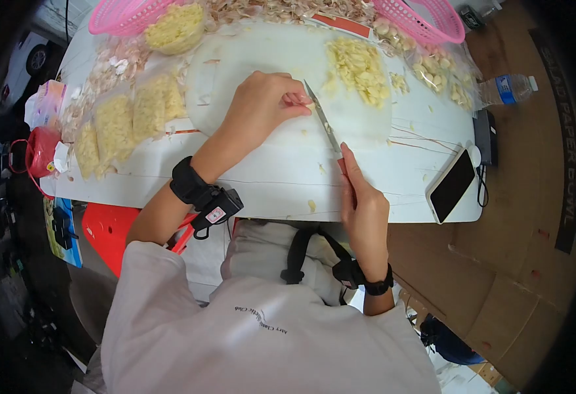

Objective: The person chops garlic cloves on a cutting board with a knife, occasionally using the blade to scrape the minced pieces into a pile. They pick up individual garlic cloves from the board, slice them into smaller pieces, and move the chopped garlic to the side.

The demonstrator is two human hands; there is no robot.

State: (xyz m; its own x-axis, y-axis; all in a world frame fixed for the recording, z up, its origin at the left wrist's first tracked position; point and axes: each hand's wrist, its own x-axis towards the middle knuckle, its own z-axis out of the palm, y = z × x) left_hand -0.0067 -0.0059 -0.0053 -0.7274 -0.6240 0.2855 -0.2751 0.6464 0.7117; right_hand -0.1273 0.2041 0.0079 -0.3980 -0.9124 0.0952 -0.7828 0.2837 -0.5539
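My right hand grips the handle of a small knife, its blade pointing up and away from me. My left hand is closed in a pinch on a small pale garlic clove, mostly hidden by the fingers, close beside the blade. Bits of garlic cling to the blade. Both hands are over the near part of a whitish cutting board. A pile of sliced garlic lies on the board's right side, beyond the knife.
Clear bags of chopped garlic lie at left, below a container of chopped garlic. Pink baskets and garlic skins are at the back. At right are a bag of cloves, a phone and a water bottle.
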